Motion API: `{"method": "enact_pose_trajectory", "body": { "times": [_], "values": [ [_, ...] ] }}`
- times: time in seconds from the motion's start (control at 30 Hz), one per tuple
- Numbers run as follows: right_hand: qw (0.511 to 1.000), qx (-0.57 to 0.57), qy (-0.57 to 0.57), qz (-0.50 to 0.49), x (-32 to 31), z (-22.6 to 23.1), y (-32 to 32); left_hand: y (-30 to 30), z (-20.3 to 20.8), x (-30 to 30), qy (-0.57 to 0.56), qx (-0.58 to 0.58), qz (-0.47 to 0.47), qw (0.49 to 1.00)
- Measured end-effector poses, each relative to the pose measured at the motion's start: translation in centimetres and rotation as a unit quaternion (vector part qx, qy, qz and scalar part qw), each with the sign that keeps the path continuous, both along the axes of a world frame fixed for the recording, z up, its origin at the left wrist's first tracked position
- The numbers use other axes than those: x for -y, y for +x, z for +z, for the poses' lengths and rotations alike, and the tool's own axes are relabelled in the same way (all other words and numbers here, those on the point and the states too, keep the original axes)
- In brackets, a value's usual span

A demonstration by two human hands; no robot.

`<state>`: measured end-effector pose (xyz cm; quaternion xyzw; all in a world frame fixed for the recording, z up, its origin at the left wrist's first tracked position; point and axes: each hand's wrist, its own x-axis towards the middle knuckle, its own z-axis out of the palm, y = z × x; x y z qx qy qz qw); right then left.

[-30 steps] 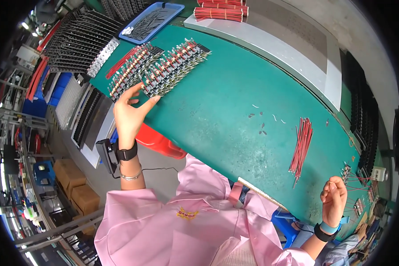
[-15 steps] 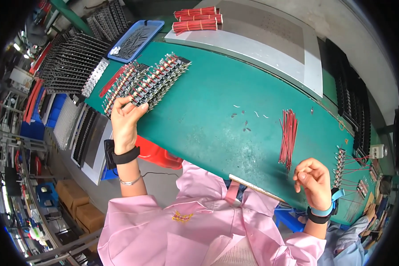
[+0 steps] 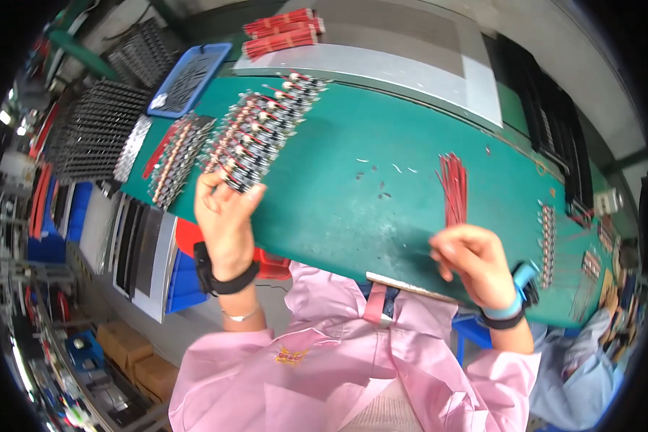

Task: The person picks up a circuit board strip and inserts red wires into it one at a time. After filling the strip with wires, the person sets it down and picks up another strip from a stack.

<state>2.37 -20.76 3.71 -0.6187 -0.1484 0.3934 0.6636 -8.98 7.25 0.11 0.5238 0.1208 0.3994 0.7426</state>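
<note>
A: Left grip?
B: Left hand [image 3: 227, 225] pinches the near end of the strip [image 3: 268, 128]; strip extends ahead. Probably best kept level.
A: Right?
B: Right hand [image 3: 477, 265] half-curled, wires [image 3: 454, 189] just ahead; can't tell if it's holding anything.
A: Surroundings?
B: Green table [image 3: 324, 198] below, blue tray [image 3: 167, 113] beyond the pinch, cartons [image 3: 122, 343] off its near left

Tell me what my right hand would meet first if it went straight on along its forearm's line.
Most likely the bundle of red wires, lying on the green table just beyond your right hand; how high the hand sits is unclear from this view.
</note>
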Motion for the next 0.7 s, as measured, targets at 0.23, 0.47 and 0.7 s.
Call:
{"method": "enact_pose_trajectory", "body": {
  "times": [0.23, 0.47, 0.7],
  "values": [
    [0.987, -0.104, 0.073, -0.097, -3.4, -2.9, -1.8, 2.9, -2.1, 11.2, -0.061, 0.02, -0.149, 0.987],
    [0.958, -0.14, 0.192, -0.164, -1.4, -4.0, -3.8, 2.3, -2.2, 15.1, -0.069, 0.027, -0.187, 0.98],
    [0.947, -0.122, 0.23, -0.188, -1.0, -3.5, -5.1, 1.1, -2.0, 16.4, -0.061, 0.047, -0.199, 0.977]
  ]
}}
